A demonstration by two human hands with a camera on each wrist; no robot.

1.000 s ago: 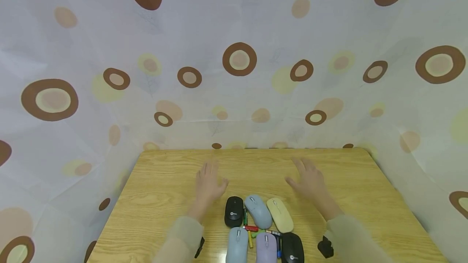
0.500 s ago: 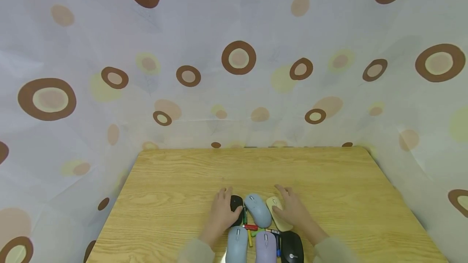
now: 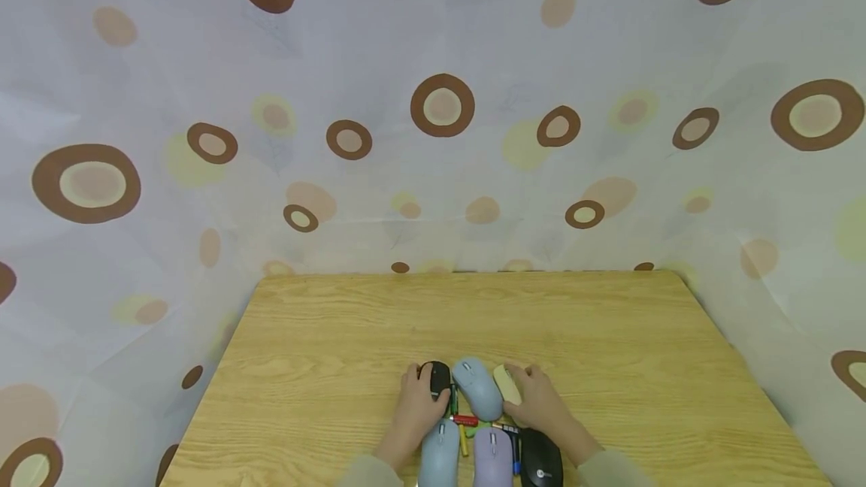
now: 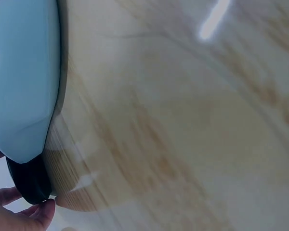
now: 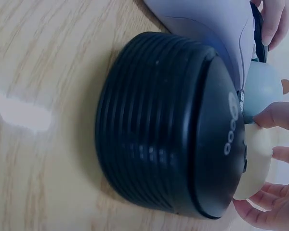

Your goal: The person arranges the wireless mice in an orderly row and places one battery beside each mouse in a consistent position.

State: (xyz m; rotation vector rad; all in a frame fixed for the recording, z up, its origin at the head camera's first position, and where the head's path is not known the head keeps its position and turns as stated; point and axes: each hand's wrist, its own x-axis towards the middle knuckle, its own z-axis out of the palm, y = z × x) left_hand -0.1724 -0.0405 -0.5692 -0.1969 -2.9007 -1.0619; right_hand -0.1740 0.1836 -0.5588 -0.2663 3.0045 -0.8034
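Note:
At the back left of a cluster of computer mice, my left hand point(image 3: 415, 413) grips a black mouse point(image 3: 438, 377), thumb on its right side. On the other side, my right hand point(image 3: 545, 403) holds a pale yellow mouse point(image 3: 506, 383), partly hidden under the palm. Fingers and thumb straddle that yellow mouse point(image 5: 257, 163) in the right wrist view. Between the hands lies a blue mouse point(image 3: 478, 389). The left wrist view shows fingertips at the end of the black mouse point(image 4: 30, 180), beyond a light blue mouse point(image 4: 26, 77).
Nearer the front stand a light blue mouse point(image 3: 440, 458), a purple mouse point(image 3: 492, 461) and another black mouse point(image 3: 541, 463). Among the mice lie a red marker point(image 3: 465, 421), a yellow marker point(image 3: 463, 442) and other small pens. A patterned sheet point(image 3: 443, 186) hangs behind the wooden table point(image 3: 325, 367).
Both hands have come inward and down from the bare tabletop to the two outer back mice. Over the last half second their fingers have drawn in around the black and the yellow mouse.

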